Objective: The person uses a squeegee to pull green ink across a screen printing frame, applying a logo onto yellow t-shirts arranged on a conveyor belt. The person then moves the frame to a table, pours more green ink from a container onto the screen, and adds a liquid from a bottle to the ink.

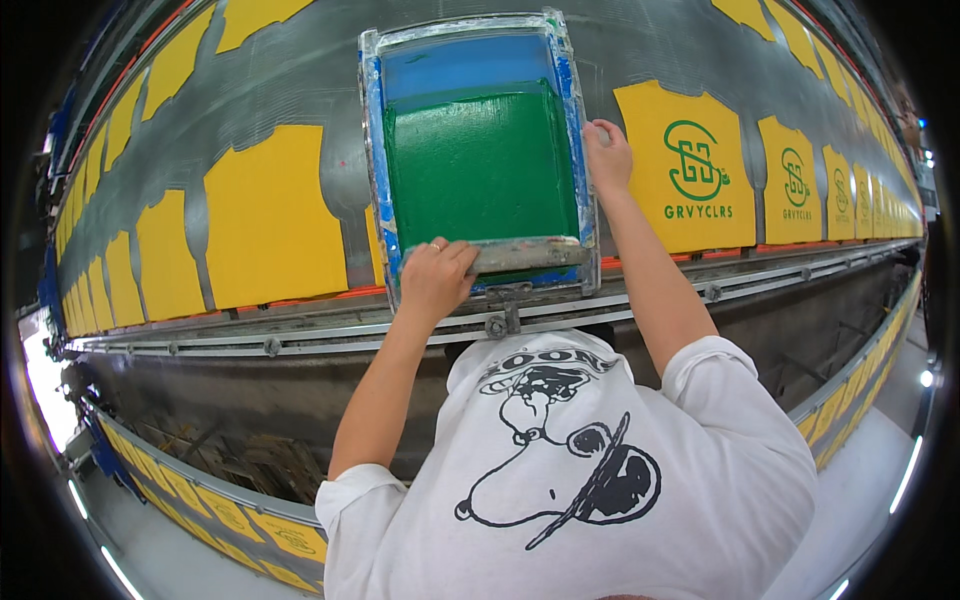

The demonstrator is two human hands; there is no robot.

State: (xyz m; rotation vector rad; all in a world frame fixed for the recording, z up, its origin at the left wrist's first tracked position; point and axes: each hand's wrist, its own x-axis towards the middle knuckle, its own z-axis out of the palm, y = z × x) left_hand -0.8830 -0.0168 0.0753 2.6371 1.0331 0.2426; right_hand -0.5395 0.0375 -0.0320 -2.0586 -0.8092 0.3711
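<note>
A screen-printing frame (369, 130) with blue edges lies on the long grey table (640, 45). Thick green ink (475, 160) covers most of its mesh, and a blue band shows at the far end. My left hand (435, 275) grips the left end of a grey squeegee (520, 255) lying across the near edge of the ink. My right hand (608, 158) has its fingers closed on the frame’s right side, toward the middle. Yellow shirt pieces lie to both sides: the right ones (700, 225) bear a green printed design, while those on the left (270, 220) are plain.
A metal rail (650, 312) with clamps runs along the near table edge. Lower rows of yellow pieces (285, 530) show at both sides beyond a dark gap. A pale floor (890, 400) and light tubes appear near the rim. My white sleeves and shirt fill the lower middle.
</note>
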